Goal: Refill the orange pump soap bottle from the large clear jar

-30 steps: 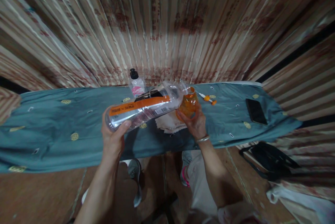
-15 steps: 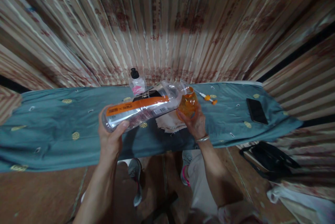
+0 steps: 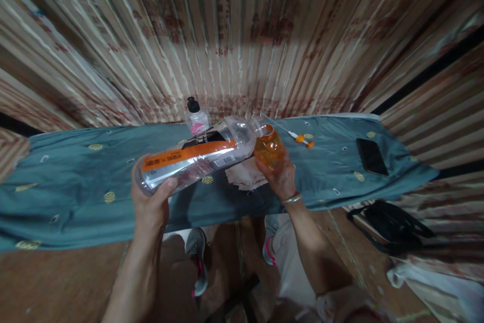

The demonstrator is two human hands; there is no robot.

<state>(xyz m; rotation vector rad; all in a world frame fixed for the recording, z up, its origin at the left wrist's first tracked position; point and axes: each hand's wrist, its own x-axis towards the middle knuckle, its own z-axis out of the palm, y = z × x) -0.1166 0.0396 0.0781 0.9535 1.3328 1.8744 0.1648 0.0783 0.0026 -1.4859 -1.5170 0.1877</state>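
The left hand (image 3: 149, 202) was wrapped around the base of a big clear bottle (image 3: 194, 157) with an orange label, tipped nearly flat, its mouth meeting the rim of a small orange bottle (image 3: 268, 149). The right hand (image 3: 282, 178) gripped that orange bottle from below, holding it just above the teal cloth (image 3: 75, 177). A pale rag (image 3: 244, 176) lay on the cloth under the big bottle's neck. Behind the big bottle stood a small black-capped bottle (image 3: 196, 118). Right of the orange bottle lay an orange-tipped pump nozzle (image 3: 301, 138), and farther right a dark phone (image 3: 371, 156).
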